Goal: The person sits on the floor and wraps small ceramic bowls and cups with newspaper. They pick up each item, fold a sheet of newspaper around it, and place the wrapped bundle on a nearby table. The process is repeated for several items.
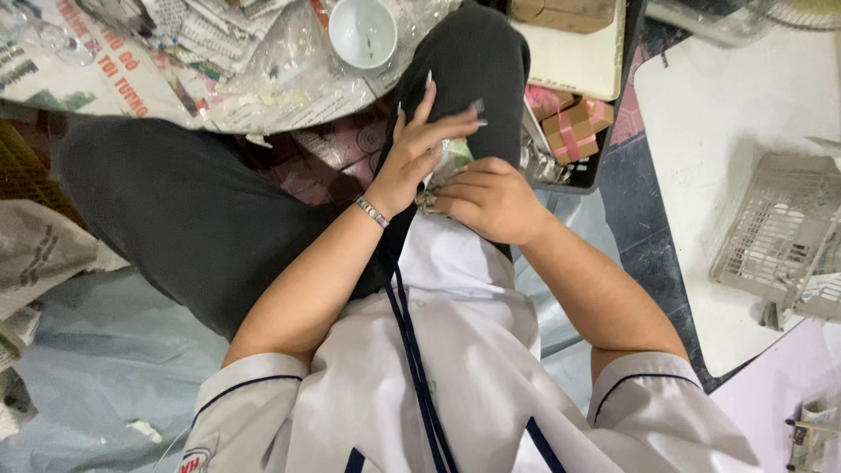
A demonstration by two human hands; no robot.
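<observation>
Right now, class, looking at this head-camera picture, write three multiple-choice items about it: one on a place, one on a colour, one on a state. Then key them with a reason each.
1. Where does the white bowl stand?
A. on the plastic-covered newspaper at the top
B. in the grey plastic basket
C. on the person's lap

2. What colour is the ribbon on the small cardboard boxes?
A. green
B. pink
C. black

3. How is the left hand held?
A. in a tight fist
B. fingers spread, resting on the dark trouser knee
C. flat on the floor

Key: 1 A, the bowl sits on the printed sheets; 2 B, pink bands cross the boxes; 3 B, its fingers fan out while the right hand curls over a small crinkled thing.
</observation>
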